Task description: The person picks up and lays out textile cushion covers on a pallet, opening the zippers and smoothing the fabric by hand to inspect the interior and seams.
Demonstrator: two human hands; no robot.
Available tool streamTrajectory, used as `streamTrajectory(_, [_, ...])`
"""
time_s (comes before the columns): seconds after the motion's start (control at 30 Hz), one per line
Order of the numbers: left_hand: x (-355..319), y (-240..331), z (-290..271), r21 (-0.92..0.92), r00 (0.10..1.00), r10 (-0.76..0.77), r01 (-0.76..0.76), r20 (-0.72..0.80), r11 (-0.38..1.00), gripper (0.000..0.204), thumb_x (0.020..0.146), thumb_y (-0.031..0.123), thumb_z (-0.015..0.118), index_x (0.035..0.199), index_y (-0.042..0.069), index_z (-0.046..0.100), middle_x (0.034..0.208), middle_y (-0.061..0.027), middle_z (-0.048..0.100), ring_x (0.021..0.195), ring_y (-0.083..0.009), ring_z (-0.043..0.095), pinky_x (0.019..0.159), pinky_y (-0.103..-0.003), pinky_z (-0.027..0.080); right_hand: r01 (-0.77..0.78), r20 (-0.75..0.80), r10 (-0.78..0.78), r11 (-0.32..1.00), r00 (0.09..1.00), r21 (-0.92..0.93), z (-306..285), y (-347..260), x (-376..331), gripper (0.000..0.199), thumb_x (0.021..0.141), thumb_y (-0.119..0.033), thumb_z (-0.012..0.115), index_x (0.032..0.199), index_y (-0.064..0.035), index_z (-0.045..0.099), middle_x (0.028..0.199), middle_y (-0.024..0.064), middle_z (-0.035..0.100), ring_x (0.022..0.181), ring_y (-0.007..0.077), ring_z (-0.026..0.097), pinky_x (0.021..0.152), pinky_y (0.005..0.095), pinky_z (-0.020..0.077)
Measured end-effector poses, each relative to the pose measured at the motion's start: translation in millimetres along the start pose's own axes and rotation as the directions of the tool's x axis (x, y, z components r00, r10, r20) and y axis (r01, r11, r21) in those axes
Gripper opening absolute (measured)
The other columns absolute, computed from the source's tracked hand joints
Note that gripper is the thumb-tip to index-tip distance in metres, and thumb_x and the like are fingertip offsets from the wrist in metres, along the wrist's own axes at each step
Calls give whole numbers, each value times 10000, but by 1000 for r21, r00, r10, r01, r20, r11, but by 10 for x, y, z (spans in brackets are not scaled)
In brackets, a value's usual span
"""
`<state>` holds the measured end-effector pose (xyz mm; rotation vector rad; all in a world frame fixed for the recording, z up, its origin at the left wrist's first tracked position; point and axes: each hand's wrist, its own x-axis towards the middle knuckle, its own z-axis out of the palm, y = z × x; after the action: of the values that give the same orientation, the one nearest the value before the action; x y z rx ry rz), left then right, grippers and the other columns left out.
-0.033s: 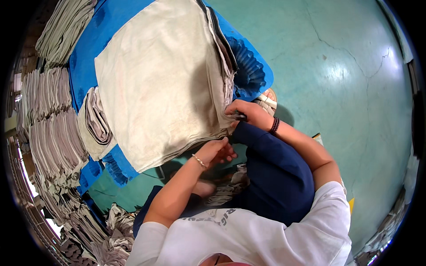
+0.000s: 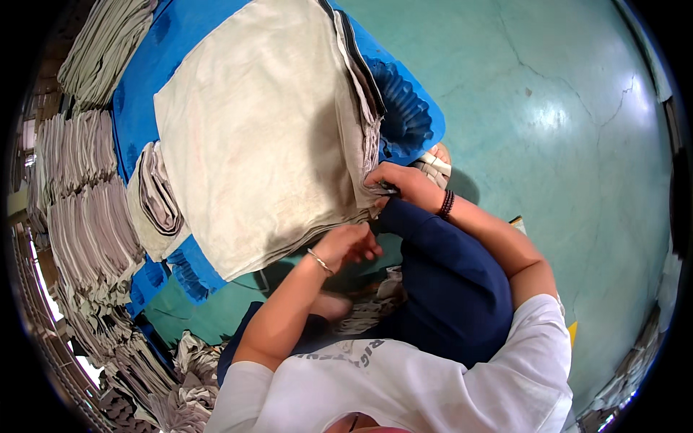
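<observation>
A thick stack of folded off-white cloths [image 2: 253, 137] lies before me, layered along its right and near edges. My right hand [image 2: 406, 184] is closed on the cloth at the stack's near right corner. Something small and dark shows by its fingers, too little to name. Just below that corner is my left hand [image 2: 349, 242], with its fingers curled in and the thumb side close to the cloth edge. Whether anything thin is pinched there is hidden. A dark band [image 2: 357, 54] runs along the stack's right edge.
Under the stack is a blue plastic surface [image 2: 193, 278] with ribbed hollows. A folded cloth roll [image 2: 160, 195] sits left of the stack. Tall piles of cloth [image 2: 90, 231] line the left side. My bent knee in navy trousers [image 2: 455, 274] rises beneath my right arm, over a green floor [image 2: 520, 144].
My left hand has shifted slightly left, and its fingers have curled a little differently. My right hand stays at the corner of the stack.
</observation>
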<state>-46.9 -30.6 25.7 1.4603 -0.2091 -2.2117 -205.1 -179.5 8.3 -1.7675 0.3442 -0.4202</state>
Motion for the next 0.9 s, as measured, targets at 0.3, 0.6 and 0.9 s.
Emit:
streamTrajectory(0.3, [377, 539, -107, 243, 599, 692, -659, -402, 711, 329, 753, 125, 620, 1019, 35, 449, 952, -66, 525, 857, -126, 504, 742, -254, 413, 94, 224, 4, 901, 975, -423, 97, 25, 113, 411, 669, -158, 625, 1060, -153, 497, 988, 53, 502, 745, 260, 572, 600, 356, 478])
streamTrajectory(0.6, [625, 481, -210, 10, 720, 589, -630, -366, 776, 289, 807, 117, 578, 1049, -2, 477, 947, -62, 559, 868, -127, 521, 787, -246, 414, -21, 16, 26, 967, 1000, -253, 62, 135, 76, 317, 636, -101, 631, 936, -111, 529, 868, 77, 556, 746, 279, 570, 617, 336, 467])
streamTrajectory(0.9, [707, 307, -280, -114, 733, 566, -643, -377, 757, 258, 840, 208, 554, 1007, 13, 528, 916, -44, 576, 825, -113, 527, 744, -245, 425, -275, -345, 248, 961, 905, -28, -12, 218, 307, 264, 713, -183, 623, 927, -53, 537, 790, 110, 580, 687, 249, 571, 618, 314, 449])
